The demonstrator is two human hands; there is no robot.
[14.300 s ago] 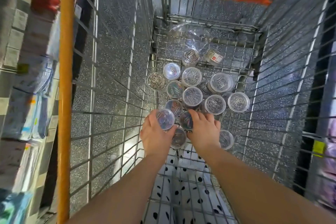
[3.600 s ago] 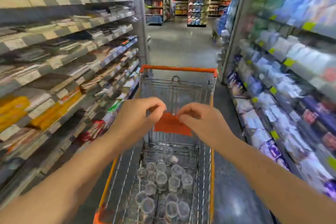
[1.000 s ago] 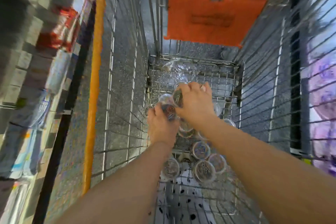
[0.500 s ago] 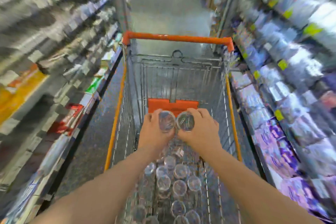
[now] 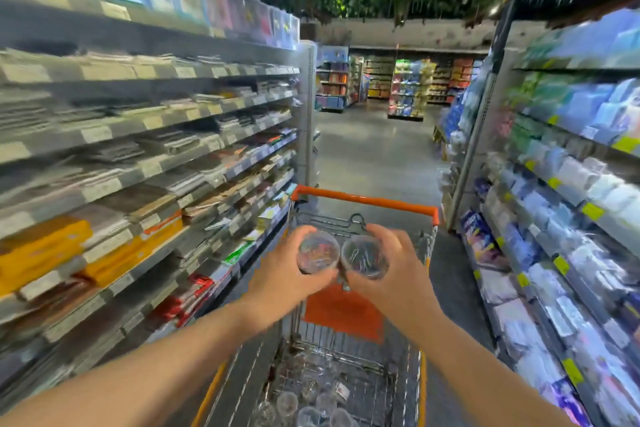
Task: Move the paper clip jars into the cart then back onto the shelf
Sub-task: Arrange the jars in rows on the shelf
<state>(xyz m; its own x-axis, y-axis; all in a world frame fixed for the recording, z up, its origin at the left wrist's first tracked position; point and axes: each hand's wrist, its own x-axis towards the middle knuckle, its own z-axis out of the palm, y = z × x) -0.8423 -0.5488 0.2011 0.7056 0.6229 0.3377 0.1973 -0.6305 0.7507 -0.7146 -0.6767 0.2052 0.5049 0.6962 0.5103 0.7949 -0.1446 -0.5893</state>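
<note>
My left hand point(image 5: 280, 282) grips a clear round paper clip jar point(image 5: 318, 252) with coloured clips inside. My right hand point(image 5: 398, 274) grips a second clear paper clip jar point(image 5: 364, 256). Both jars are held side by side, touching, above the wire cart point(image 5: 367, 204) with its orange rim. Several more clear paper clip jars point(image 5: 308, 409) lie on the cart's bottom. The shelf point(image 5: 145, 166) of stationery runs along the left side of the aisle.
An orange flap point(image 5: 343, 310) hangs inside the cart below my hands. A second shelving unit point(image 5: 561, 191) with blue and white packs lines the right. The aisle floor point(image 5: 374, 156) runs ahead past the cart toward distant displays.
Both hands have lifted the two jars up out of the cart basket to above its rim. My view has tilted up from the cart's inside to the aisle.
</note>
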